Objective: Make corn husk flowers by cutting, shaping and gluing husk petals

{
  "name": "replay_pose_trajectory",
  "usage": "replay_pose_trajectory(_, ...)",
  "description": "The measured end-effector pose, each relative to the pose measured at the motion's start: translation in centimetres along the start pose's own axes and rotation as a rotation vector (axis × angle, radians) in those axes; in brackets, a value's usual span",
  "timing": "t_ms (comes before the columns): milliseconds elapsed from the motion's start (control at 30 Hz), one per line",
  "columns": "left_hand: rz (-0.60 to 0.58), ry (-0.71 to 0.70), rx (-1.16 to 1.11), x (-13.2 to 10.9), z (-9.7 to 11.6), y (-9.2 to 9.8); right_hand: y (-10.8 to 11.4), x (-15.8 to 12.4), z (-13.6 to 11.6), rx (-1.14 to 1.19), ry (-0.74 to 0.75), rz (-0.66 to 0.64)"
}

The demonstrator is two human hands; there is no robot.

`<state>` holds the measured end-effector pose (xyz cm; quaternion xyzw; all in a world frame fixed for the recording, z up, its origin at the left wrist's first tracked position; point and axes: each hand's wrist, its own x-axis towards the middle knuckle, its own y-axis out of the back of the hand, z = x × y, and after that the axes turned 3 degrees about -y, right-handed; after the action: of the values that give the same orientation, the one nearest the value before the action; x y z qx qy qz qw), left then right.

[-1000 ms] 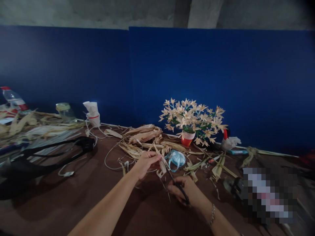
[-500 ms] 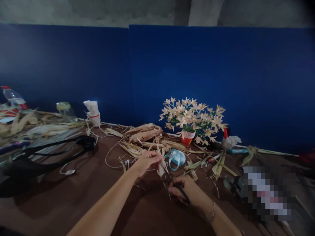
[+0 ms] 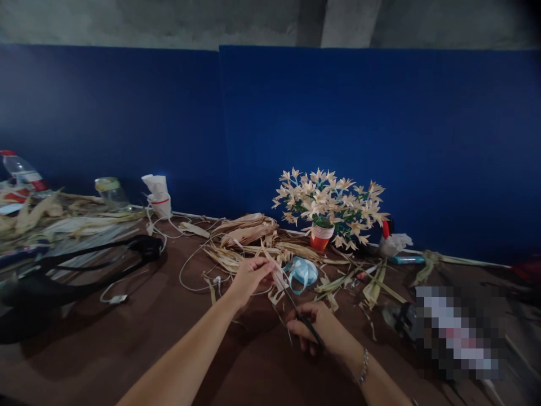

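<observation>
Between the thumb and fingertips of my left hand [image 3: 248,281] is a pale strip of dried corn husk [image 3: 279,278], its pointed top leaning left. My right hand [image 3: 323,324] is closed round the black handles of a pair of scissors [image 3: 311,329]. Their blades point up and left toward the lower part of the husk; whether they touch it I cannot tell. Just right of the husk lies a roll of light blue ribbon [image 3: 306,272]. Behind my left hand is a bundle of dried husks [image 3: 249,232].
Cream husk flowers [image 3: 323,204] stand in a red-and-white paper cup [image 3: 320,239] near the blue partition [image 3: 338,113]. Husk scraps [image 3: 374,287] and a teal tube-like item [image 3: 408,260] lie to the right. Leftward are a black strap-like object [image 3: 84,282], white cable [image 3: 181,276], glass jar [image 3: 113,194] and plastic bottle [image 3: 25,172].
The husk strip in my left hand has tilted, its top swinging left. My right hand and the scissors have barely moved. The whole view has shifted slightly.
</observation>
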<state>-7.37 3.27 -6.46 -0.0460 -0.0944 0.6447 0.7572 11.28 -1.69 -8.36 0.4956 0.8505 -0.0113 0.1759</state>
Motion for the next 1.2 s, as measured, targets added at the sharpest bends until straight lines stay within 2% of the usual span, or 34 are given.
replay_pose_trajectory(233,-0.001,0.019,0.009,-0.3,-0.1,-0.4,-0.1,-0.1,-0.3,-0.047,-0.009,0.018)
replay_pose_trajectory(700,-0.01,0.035,-0.11,-0.5,-0.1,-0.7,0.0,0.1,-0.2,-0.09,0.002,0.039)
replay_pose_trajectory(1200,0.127,0.02,-0.194,-0.5,-0.2,-1.2,0.0,0.5,0.4,-0.053,0.08,0.103)
